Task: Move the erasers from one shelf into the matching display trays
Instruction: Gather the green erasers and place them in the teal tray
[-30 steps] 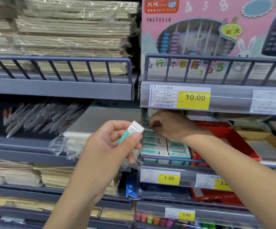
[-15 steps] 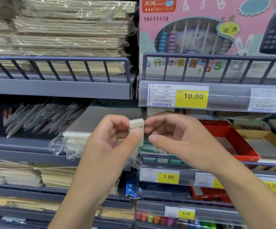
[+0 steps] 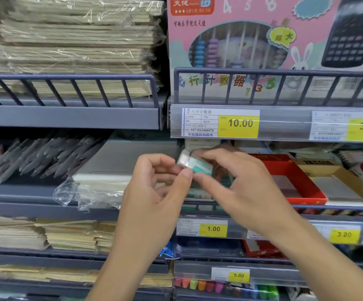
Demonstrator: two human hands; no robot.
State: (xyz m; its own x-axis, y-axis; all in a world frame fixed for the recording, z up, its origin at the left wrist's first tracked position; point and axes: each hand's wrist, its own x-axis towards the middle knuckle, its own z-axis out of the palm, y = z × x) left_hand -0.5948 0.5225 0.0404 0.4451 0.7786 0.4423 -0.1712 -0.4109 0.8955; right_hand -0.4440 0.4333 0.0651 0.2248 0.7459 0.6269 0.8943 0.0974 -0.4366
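A white eraser with a teal sleeve [image 3: 194, 162] is held in front of the middle shelf. My left hand [image 3: 154, 190] pinches its white end between thumb and fingertips. My right hand [image 3: 239, 187] pinches its teal end with thumb and forefinger. Behind my right hand, the display tray of teal and white erasers [image 3: 200, 196] sits on the shelf above the 1.00 price tag [image 3: 213, 229]; my hand hides most of it.
A red tray [image 3: 302, 183] and a yellow box [image 3: 350, 181] stand right of the eraser tray. A crumpled clear plastic bag [image 3: 84, 192] lies to the left, beside grey pens [image 3: 41, 157]. Shelf rails run above and below.
My right hand came back from the eraser tray to the eraser in my left hand and now pinches its teal end. The eraser has tilted and shifted slightly right.
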